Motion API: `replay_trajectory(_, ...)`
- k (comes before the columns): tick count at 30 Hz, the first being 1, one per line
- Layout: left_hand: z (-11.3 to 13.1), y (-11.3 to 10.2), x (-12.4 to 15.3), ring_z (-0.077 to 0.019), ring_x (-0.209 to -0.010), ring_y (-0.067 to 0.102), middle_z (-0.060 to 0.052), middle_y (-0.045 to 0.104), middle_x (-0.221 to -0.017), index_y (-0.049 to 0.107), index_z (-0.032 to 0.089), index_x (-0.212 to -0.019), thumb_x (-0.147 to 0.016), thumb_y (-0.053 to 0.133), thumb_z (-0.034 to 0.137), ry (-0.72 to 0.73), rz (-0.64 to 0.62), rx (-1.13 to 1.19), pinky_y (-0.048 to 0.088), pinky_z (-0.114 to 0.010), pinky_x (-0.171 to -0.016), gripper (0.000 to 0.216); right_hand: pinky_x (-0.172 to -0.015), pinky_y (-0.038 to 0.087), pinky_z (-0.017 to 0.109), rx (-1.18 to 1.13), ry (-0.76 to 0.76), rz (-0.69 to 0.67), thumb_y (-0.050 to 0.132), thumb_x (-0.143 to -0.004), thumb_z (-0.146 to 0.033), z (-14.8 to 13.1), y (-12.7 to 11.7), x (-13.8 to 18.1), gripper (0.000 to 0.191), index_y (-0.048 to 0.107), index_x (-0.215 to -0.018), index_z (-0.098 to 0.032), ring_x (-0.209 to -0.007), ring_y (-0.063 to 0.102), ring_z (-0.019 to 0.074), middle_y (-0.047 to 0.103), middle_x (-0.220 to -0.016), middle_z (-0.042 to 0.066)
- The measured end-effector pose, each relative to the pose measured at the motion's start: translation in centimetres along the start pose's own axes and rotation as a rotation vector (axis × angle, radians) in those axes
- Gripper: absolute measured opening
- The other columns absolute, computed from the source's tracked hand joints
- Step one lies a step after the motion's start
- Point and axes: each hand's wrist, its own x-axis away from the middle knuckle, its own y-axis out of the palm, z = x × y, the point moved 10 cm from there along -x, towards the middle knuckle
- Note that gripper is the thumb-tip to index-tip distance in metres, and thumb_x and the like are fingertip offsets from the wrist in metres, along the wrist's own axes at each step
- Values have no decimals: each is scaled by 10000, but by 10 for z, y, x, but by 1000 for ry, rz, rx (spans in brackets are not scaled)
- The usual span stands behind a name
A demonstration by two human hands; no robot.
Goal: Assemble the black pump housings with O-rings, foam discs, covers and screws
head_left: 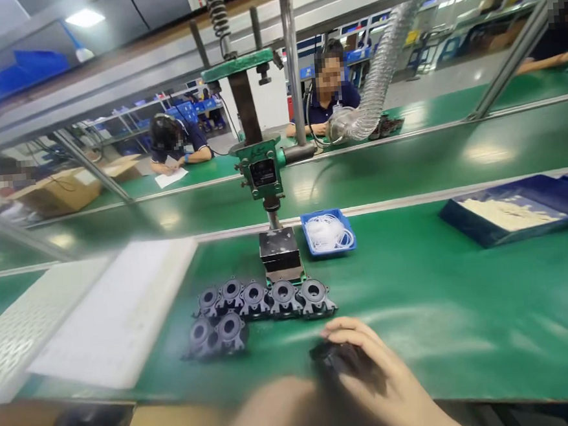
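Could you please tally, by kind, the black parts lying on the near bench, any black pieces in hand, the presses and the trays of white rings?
Black parts: 7
Black piece in the right hand: 1
Press: 1
Tray of white rings: 1
Total: 10

Mid-bench now, a press (261, 169), and directly before its base, a row of five housings (284, 296) on the bench (466, 317), with two more (230, 330) ahead of the row's left end. Just right of the press, loops (327, 229) in a tray (333, 253). Far right, a bigger tray (464, 225). Over left, a slab (120, 315), then a perforated panel (19, 322). And nearest, right of the front pair, a part (343, 359) in the right hand (390, 374).
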Motion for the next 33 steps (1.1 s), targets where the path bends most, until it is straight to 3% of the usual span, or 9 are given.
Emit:
replay_trajectory(3,-6,-14,-9,-314,-1160,613,-35,613,-1311,472,499,-1349,-795,645,535,19,29,-80,558,-467,-924,582,-1040,492,304,297,-105,-15,535,-906,-170,-7,9,-4,444,458,-1342,-195,-1308,482,210,429,-1401,160)
replay_trajectory(6,-7,-17,-24,-343,-1129,623,-109,602,-1320,568,356,-1284,-848,621,473,19,43,-189,528,-529,-935,454,-1032,510,351,552,-230,-22,535,-872,-151,-11,23,-2,507,469,-1374,-176,-1327,461,240,421,-1430,149)
replay_trajectory(9,-3,-13,-37,-343,-1050,653,-183,614,-1284,545,187,-1295,-858,639,407,59,46,-416,549,-485,-850,498,-968,554,370,713,-309,-20,569,-851,-236,-17,30,-2,553,477,-1388,-138,-1289,499,269,439,-1431,154)
replay_trajectory(11,1,-11,-39,-313,-1018,665,-191,616,-1286,514,140,-1310,-838,677,384,106,76,-532,555,-434,-826,556,-929,573,341,754,-324,-29,577,-864,-316,-20,31,-2,578,471,-1394,-110,-1254,535,263,450,-1429,159)
replay_trajectory(17,-2,-24,-22,-239,-1084,646,-151,607,-1323,580,109,-1155,-803,727,397,186,311,-559,542,-356,-901,477,-971,549,315,633,-181,26,593,-904,-384,-2,21,3,555,449,-1369,-117,-1223,555,225,510,-1360,144)
replay_trajectory(22,0,-33,-13,-216,-1027,652,-140,665,-1195,615,130,-1002,-897,611,389,257,467,-519,526,-342,-885,280,-1040,506,391,490,-186,74,607,-899,-226,0,22,-1,431,464,-1300,-157,-1283,499,238,500,-1357,147)
replay_trajectory(26,-5,-43,-7,-235,-1047,641,-131,668,-1183,612,151,-976,-924,565,402,189,589,-540,477,-388,-926,261,-1066,483,448,454,-233,15,589,-888,-137,-13,31,-6,447,453,-1314,-161,-1326,448,256,491,-1353,155)
replay_trajectory(33,-8,-42,-9,-216,-1154,624,-121,669,-1229,604,144,-1045,-973,482,366,216,526,-602,401,-401,-1031,262,-1091,454,460,437,-168,-46,556,-838,-70,-12,40,0,582,401,-1397,-113,-1362,368,281,394,-1408,188)
